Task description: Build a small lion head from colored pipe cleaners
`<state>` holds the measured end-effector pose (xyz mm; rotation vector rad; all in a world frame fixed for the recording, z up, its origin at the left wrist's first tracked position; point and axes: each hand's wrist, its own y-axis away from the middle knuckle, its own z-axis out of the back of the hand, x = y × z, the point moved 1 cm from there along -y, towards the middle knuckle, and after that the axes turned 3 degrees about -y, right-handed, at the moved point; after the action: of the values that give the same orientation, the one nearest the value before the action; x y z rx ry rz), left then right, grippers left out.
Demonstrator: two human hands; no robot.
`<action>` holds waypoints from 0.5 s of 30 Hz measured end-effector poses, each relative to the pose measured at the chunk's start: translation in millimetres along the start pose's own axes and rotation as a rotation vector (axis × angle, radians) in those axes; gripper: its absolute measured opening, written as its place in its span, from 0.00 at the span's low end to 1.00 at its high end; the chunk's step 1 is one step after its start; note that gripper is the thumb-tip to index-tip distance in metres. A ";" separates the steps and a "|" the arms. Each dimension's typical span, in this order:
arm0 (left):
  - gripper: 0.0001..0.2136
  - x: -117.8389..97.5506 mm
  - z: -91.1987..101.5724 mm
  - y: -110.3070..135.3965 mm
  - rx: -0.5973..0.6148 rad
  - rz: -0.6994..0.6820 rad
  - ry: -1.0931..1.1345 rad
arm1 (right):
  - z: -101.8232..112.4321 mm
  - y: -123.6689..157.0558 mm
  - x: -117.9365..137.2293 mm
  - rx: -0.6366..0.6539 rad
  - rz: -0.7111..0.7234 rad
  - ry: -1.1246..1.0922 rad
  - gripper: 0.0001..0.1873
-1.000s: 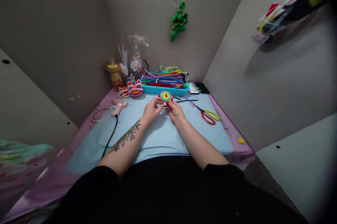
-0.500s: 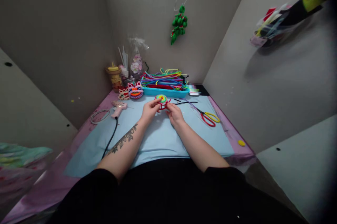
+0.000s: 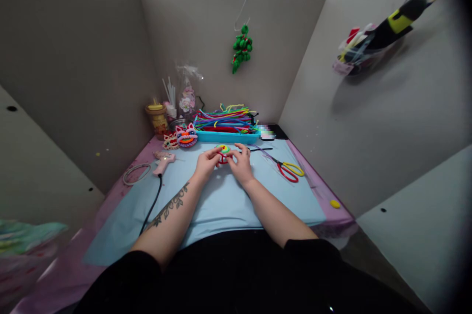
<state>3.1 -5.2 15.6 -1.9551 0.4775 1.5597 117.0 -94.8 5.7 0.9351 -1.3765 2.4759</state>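
Observation:
Between my two hands, above the blue cloth [image 3: 217, 205], is a small round pipe-cleaner craft piece [image 3: 223, 148] with yellow and turquoise rings on top and a red frame below. My left hand [image 3: 207, 162] pinches its left side between thumb and fingers. On the right side, the thumb and index finger of my right hand [image 3: 241, 164] close on the red frame, while the other fingers are raised. My fingers cover part of the piece.
Behind my hands stands a turquoise tray [image 3: 228, 137] of colourful pipe cleaners. Lion-head crafts [image 3: 187, 136] and a pink glue gun [image 3: 163, 161] lie to the left. Red-and-yellow scissors [image 3: 289, 171] and a yellow disc [image 3: 335, 204] are on the right. Grey partitions [image 3: 206, 28] enclose the table.
My right hand has shifted its grip on the red frame, its fingers now lifted and reaching higher around the piece. My left hand still holds the left side. The camera view has tilted upward.

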 end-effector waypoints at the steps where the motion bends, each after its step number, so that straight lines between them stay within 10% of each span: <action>1: 0.22 -0.1 0.2 0.3 -0.004 -0.003 -0.011 | -0.2 0.1 -0.1 0.011 0.016 0.022 0.05; 15: 0.17 3.6 3.2 0.1 -0.045 -0.041 -0.187 | -1.8 0.5 0.2 -0.071 0.052 0.058 0.04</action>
<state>1.6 -2.9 11.6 -1.8177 0.3256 1.7203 115.8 -93.6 4.7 0.8158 -1.4777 2.4531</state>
